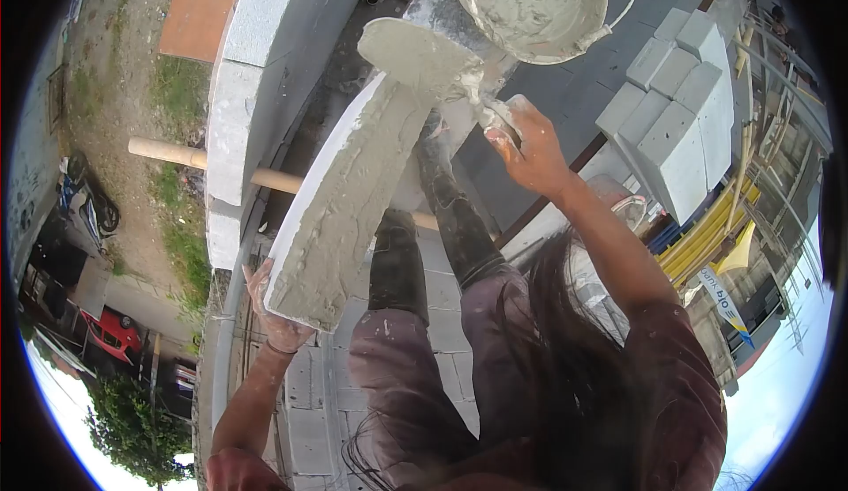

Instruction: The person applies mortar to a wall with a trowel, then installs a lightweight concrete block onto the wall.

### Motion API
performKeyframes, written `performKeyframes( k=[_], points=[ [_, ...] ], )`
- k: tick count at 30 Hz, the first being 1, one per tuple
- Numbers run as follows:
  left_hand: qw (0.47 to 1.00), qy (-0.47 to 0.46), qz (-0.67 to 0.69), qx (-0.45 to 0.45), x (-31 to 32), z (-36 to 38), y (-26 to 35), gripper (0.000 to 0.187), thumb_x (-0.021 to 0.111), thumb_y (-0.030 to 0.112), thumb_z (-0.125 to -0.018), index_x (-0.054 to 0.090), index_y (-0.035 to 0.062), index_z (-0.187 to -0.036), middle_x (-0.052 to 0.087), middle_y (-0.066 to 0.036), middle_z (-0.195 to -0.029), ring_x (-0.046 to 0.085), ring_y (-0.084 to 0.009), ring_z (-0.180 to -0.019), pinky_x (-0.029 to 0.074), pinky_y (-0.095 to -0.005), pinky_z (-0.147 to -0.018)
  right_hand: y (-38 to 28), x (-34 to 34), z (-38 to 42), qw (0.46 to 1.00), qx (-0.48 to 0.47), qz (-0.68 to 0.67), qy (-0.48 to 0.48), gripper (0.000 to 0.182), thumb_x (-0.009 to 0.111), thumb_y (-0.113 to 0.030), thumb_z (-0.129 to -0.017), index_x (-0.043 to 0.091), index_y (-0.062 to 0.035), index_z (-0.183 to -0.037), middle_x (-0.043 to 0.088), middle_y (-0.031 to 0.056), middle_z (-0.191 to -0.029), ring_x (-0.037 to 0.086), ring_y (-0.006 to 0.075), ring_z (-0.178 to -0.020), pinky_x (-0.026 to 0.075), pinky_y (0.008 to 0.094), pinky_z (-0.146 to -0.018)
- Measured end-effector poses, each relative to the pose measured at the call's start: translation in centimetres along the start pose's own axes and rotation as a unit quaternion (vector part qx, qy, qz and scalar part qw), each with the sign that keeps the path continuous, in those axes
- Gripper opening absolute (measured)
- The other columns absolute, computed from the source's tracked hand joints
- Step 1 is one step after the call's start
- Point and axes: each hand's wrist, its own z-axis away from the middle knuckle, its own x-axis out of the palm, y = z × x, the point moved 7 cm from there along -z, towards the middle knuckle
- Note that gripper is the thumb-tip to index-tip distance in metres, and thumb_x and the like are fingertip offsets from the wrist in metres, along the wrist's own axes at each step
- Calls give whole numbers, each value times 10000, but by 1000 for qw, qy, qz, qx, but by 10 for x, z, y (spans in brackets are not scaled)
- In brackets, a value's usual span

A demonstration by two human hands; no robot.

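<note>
My left hand (276,310) grips the near end of a long pale block (309,169), its fingers around the lower edge. Grey wet mortar (349,217) covers the block's upturned face in a rough layer. My right hand (530,148) is closed around the handle of a trowel (415,52). The mortar-coated trowel blade lies at the block's far end, apparently touching it. Beyond the blade stands a bucket (583,48) of mortar with a wire handle, on a smeared surface.
A curved wall of pale blocks (238,129) runs along the left, crossed by a wooden pole (278,180). Stacked blocks (676,94) stand at the right near yellow boards (707,235). Lower down at left are a motorbike (88,195) and a red car (113,334).
</note>
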Motion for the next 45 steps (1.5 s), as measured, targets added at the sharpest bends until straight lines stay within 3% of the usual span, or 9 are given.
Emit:
performKeyframes(
  k=[3,5,9,17,26,33,37,38,45],
  points=[
    [1000,-10,-5,-1,0,1,0,1102,871,563,-727,291,107,-1545,420,-156,-1439,480,-395,-1373,217,-704,-1209,65,4,5,978,162,-128,14,252,684,-184,-962,652,-29,-1157,647,132,-846,654,261,-686,539,359,-625],
    [1000,-1,11,7,1,2,0,1107,869,568,-728,285,108,-1548,405,-165,-1462,479,-394,-1374,224,-690,-1213,96,28,9,850,341,-378,-132,257,617,-274,-1031,623,-20,-1072,603,79,-717,593,187,-559,496,334,-521],
    [999,-33,4,-13,4,0,-1,1159,743,752,-763,228,147,-1608,451,-179,-1454,452,-377,-1401,113,-702,-1235,117,57,-15,837,296,-373,-270,389,564,-400,-1058,619,-21,-991,608,69,-707,556,150,-488,462,313,-458],
    [998,34,45,-16,2,-1,-1,1151,807,720,-718,314,110,-1561,455,-172,-1427,467,-393,-1382,137,-701,-1235,128,72,-7,827,308,-344,-321,429,596,-431,-1019,647,-8,-963,600,71,-668,565,153,-475,454,338,-408],
    [1000,5,-30,-4,-1,-27,27,1159,792,735,-732,290,94,-1558,454,-193,-1419,471,-402,-1370,119,-698,-1228,19,60,50,794,260,-429,-344,340,629,-281,-1038,668,51,-1098,651,49,-834,551,116,-813,467,307,-740],
    [1000,10,6,-9,-13,-54,55,1340,876,669,-679,143,0,-1579,378,-246,-1501,428,-426,-1403,94,-672,-1249,-78,23,62,784,238,-444,-362,256,597,-238,-1052,652,13,-1046,574,9,-755,489,82,-732,434,313,-659],
    [998,4,1,-58,-15,-67,63,1308,904,619,-656,195,3,-1565,422,-228,-1478,414,-437,-1406,97,-674,-1245,-115,4,69,864,83,-379,-322,265,638,-254,-1034,678,5,-1074,606,13,-771,521,97,-717,443,329,-635],
    [998,35,8,-50,-16,-69,63,1315,953,545,-544,257,33,-1536,475,-211,-1476,441,-425,-1387,73,-727,-1211,-122,3,72,850,115,-388,-338,306,688,-278,-999,691,25,-1046,657,249,-769,656,314,-667,492,406,-661],
    [997,46,13,-63,-23,-85,81,1306,960,505,-541,257,33,-1535,491,-199,-1450,455,-411,-1369,98,-723,-1201,-142,-1,127,851,242,-371,-284,192,705,-219,-988,702,-29,-972,642,123,-724,622,250,-675,486,373,-656]
  ],
)
